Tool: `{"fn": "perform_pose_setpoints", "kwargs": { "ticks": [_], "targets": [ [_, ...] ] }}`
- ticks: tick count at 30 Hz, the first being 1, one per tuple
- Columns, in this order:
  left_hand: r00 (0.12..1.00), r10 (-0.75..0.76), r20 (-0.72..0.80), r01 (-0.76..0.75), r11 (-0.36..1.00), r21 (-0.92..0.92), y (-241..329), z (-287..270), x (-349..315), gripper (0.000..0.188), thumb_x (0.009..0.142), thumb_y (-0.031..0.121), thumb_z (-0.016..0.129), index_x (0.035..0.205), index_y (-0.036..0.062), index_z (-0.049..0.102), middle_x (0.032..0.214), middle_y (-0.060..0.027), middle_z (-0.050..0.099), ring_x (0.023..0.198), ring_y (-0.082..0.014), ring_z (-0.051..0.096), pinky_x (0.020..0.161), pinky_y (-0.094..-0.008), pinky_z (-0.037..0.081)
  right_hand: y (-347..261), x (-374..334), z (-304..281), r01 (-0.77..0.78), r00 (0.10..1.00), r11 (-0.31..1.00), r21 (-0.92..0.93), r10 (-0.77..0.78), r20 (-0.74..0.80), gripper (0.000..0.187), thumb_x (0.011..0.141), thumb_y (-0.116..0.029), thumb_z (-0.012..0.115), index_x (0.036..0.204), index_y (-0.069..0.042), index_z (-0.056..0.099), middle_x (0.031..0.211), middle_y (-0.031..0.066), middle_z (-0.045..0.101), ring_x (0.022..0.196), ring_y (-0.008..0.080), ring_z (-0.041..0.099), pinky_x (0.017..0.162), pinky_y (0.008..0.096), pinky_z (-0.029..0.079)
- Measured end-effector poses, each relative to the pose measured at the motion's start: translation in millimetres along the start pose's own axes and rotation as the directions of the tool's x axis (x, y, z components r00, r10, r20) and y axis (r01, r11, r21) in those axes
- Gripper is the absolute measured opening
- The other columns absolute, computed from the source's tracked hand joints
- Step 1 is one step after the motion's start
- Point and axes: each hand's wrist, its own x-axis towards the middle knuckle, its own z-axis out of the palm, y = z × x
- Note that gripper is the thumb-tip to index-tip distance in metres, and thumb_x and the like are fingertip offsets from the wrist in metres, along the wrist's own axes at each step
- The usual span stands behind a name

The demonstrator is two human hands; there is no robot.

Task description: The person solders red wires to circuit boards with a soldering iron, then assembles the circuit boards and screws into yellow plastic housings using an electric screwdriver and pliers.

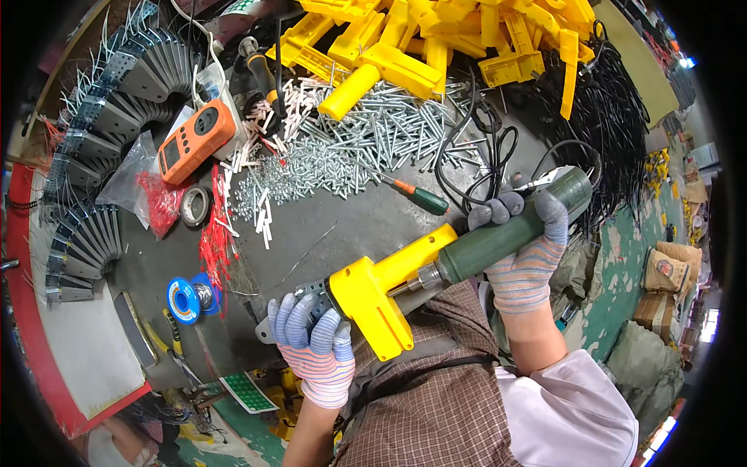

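Observation:
My left hand, in a striped knit glove, is closed round a perforated metal bracket fitted at the end of a yellow plastic housing. In my gloved right hand is a green electric screwdriver, gripped round its barrel and tilted down to the left. Its metal nose points at the side of the housing, with the bit reaching the yellow plastic; the exact contact spot cannot be made out. A pair of scissors or similar metal tool shows just behind the right fingers.
Loose screws lie heaped mid-table beneath piled yellow housings. A green-handled screwdriver, solder spool, tape roll and orange power meter lie around. Metal brackets line the left; black cables hang right.

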Motion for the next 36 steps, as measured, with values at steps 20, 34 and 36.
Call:
{"fn": "perform_pose_setpoints", "kwargs": {
  "ticks": [20, 34, 36],
  "targets": [
    [0.982, 0.069, 0.176, -0.13, 0.922, 0.364, -80, 24, 127, 0.019, 0.079, 0.024, 0.068, 0.094, 0.0114, 0.066, 0.091, -0.0084, 0.065, 0.085, -0.0277, 0.061, 0.076, -0.0428, 0.046, 2, 1, 0, 0.002, 0.998, 0.998, -0.065, -0.006, -0.063, 0.044, 0.083, -0.026, 0.066, 0.118, -0.003, 0.052, 0.075, 0.0024, 0.055, 0.071, 0.0188, 0.056, 0.074, 0.04, 0.05],
    [0.996, -0.087, -0.006, 0.087, 0.994, -0.064, -21, -22, 39, 0.018, 0.078, 0.013, 0.071, 0.092, 0.0094, 0.061, 0.098, -0.0119, 0.06, 0.096, -0.0326, 0.058, 0.087, -0.045, 0.047, 3, 3, 5, -0.009, 0.999, 0.998, -0.055, 0.007, -0.05, 0.042, 0.082, -0.025, 0.065, 0.115, -0.001, 0.054, 0.075, 0.003, 0.057, 0.068, 0.0198, 0.058, 0.074, 0.0408, 0.05],
    [0.988, -0.136, -0.067, 0.124, 0.981, -0.148, -2, -21, 7, 0.019, 0.078, 0.014, 0.072, 0.092, 0.011, 0.06, 0.101, -0.0104, 0.059, 0.101, -0.0339, 0.057, 0.093, -0.0474, 0.046, 3, 5, 4, -0.014, 0.999, 0.998, -0.054, 0.011, -0.047, 0.041, 0.082, -0.025, 0.065, 0.114, -0.001, 0.055, 0.075, 0.0032, 0.057, 0.069, 0.0201, 0.058, 0.072, 0.0405, 0.05]
  ]
}}
